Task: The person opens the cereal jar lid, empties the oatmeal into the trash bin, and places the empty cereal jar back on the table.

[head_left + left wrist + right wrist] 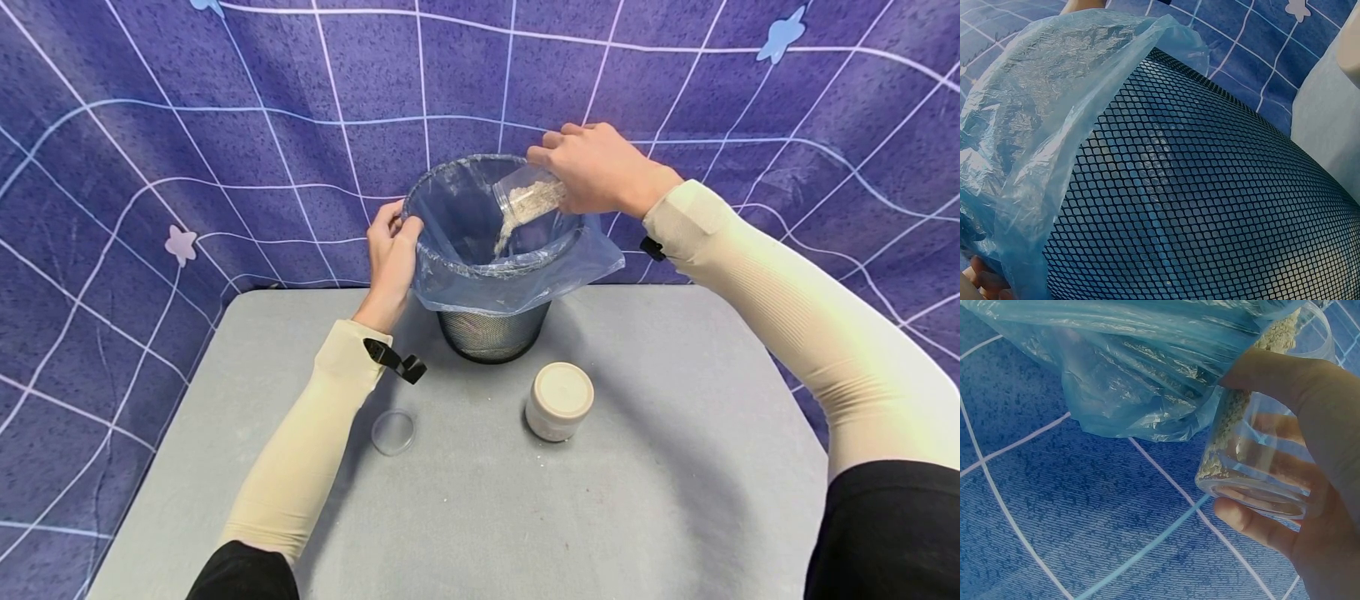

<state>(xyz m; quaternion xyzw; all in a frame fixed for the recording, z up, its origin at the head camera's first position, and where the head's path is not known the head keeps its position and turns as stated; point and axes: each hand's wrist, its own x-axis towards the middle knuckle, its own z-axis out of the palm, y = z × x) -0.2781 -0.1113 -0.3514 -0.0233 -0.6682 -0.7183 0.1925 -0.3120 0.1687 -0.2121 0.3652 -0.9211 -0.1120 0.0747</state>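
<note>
Head view shows the right hand (603,171) gripping a clear jar (534,192) tilted over the bin (491,335) so pale crumbs (506,232) fall inside, while the left hand (392,257) clasps the rim (468,269), seemingly for steadiness.

A purple gridded cloth (382,62) with star shapes (181,244) is hanging behind and beside a grey tabletop (465,500), hiding the surroundings and leaving the sort of room unclear.

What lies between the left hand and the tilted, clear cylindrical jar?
The head view shows the open blue plastic bag lining the round dark mesh bin.
</note>
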